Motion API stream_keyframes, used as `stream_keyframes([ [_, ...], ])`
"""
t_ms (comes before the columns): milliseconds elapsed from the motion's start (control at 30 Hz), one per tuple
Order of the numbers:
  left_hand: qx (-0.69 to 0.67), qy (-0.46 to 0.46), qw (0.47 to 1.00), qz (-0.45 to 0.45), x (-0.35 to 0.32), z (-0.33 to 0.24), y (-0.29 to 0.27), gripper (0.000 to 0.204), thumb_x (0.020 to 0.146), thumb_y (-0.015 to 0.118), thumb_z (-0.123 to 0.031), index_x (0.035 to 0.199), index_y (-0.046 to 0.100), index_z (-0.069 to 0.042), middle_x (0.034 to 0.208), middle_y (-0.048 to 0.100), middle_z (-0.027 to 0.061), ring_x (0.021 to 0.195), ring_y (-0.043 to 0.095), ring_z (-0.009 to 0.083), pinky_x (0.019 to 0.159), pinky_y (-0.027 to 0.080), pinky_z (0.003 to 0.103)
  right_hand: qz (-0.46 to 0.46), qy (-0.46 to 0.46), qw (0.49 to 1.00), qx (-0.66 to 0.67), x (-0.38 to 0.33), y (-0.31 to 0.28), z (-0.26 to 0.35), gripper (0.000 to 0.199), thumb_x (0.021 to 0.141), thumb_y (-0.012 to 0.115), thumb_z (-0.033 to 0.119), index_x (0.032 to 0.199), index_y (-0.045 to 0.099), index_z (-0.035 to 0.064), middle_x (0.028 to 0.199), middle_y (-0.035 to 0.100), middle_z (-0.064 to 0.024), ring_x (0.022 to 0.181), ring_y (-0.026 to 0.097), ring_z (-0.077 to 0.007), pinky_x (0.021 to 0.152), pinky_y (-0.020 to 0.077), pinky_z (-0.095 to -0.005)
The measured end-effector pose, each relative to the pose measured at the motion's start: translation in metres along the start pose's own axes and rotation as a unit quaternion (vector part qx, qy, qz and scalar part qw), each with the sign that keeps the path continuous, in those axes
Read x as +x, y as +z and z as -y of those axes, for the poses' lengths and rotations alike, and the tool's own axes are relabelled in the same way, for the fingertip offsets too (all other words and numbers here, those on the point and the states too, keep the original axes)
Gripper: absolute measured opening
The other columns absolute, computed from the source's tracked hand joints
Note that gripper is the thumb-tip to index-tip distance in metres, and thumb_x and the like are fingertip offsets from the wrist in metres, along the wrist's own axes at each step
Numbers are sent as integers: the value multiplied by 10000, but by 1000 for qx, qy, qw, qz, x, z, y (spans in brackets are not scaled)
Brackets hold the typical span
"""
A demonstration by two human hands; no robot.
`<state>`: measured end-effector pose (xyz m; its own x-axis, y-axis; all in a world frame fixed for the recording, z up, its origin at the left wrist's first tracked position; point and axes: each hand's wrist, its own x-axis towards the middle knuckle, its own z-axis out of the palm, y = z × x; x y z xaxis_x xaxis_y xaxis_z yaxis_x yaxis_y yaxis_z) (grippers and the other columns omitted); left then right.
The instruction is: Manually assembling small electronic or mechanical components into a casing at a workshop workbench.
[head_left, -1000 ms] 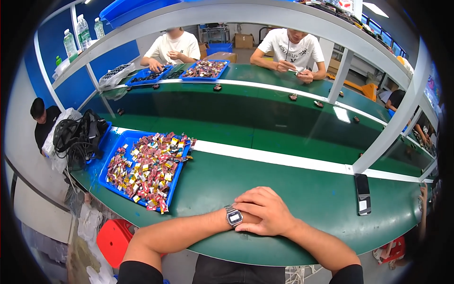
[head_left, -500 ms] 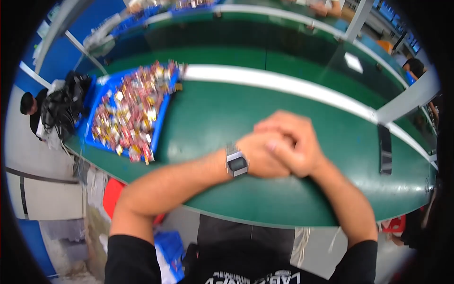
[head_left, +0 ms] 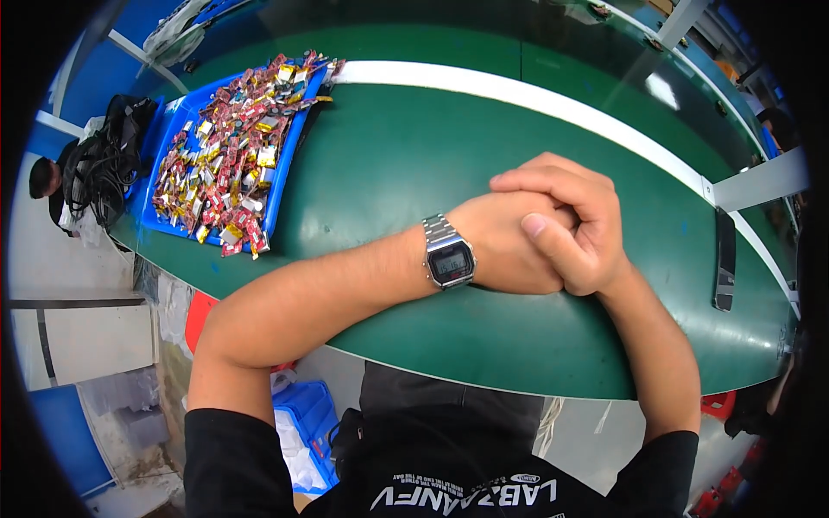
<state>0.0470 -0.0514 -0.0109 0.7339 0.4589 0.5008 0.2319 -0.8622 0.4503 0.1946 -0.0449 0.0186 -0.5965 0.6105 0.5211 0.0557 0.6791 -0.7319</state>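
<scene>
Your right hand (head_left: 574, 220) still folds closed over your left hand (head_left: 501, 250) on the green table (head_left: 414, 164), holding nothing; blue tray (head_left: 289, 164) now nearer at ten o'clock.

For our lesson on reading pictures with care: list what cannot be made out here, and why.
Head view:
- Left hand: its fingers, covered by the right hand.
- Blue tray: the small packets, too small to tell their kind.
- Wristwatch: its display, too small.
- Black flat device: bent by the fisheye rim.

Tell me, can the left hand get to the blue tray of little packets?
Probably yes. The left hand rests under the right hand, which would need to lift first. The bare green table lies between it and the blue tray.
</scene>
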Motion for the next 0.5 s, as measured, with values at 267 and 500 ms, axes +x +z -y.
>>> stream_keyframes([
  [267,-11,28,999,-20,2,-3,-4,56,718,611,-60,744,639,-19,847,677,176,815,672,298,689,535,401,-8,-8,1000,11,2,0,-1,356,807,622,201,1025,711,-64,911,698,-196,825,676,-273,760,529,-338],
  [500,-25,40,998,-47,3,6,10,95,761,584,-53,827,644,-21,870,688,173,839,685,304,694,547,401,-15,-4,1000,9,2,-1,-1,344,803,624,196,1018,714,-57,878,696,-189,793,674,-269,736,528,-337],
])
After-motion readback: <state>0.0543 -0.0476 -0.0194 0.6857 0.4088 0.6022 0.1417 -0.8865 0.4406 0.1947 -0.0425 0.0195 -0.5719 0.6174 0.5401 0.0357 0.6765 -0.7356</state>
